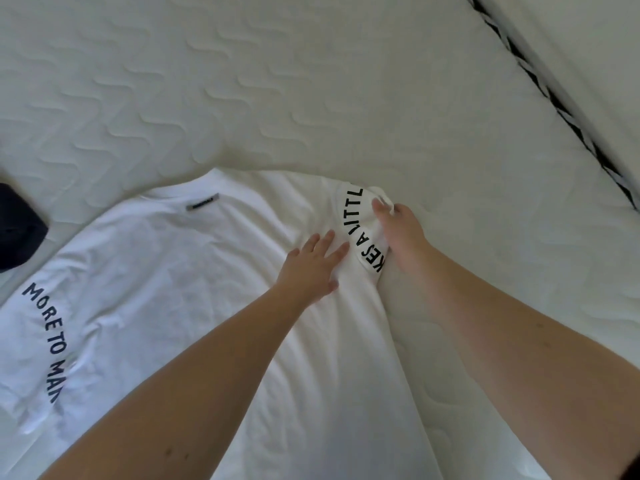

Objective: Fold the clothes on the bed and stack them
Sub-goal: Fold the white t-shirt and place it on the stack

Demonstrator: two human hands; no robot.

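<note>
- a white t-shirt [180, 289] lies spread flat on the bed [311, 81], back side up, its neck label toward the far side and its body running toward the near edge of the view.
- the bed's cover is a pale quilted one with a wavy stitch pattern; the shirt fills the lower left and middle of the view.
- the left hand [311, 265] lies flat on the shirt's shoulder area, fingers straight and slightly spread, pressing the fabric down. its grip is open; nothing is held in it.
- the right hand [401, 233] grips the shirt's right sleeve [360, 230], fingers curled round the sleeve end, with a bit of white fabric showing between the fingertips.
- that sleeve is partly lifted and turned inward over the shoulder, just beside the left hand's fingertips, so its black lettering shows, curving along the fold.
- the other sleeve [41, 341] lies flat at the left edge of the view, with black lettering reading "more to ma", the rest cut off at a fold.
- a dark garment [17, 230] sits at the far left edge, just beside the shirt's left shoulder; whether it touches the shirt cannot be told.
- a black-and-white patterned band [554, 95] runs diagonally along the bed's far right corner.
- both forearms reach in from the bottom of the view.
</note>
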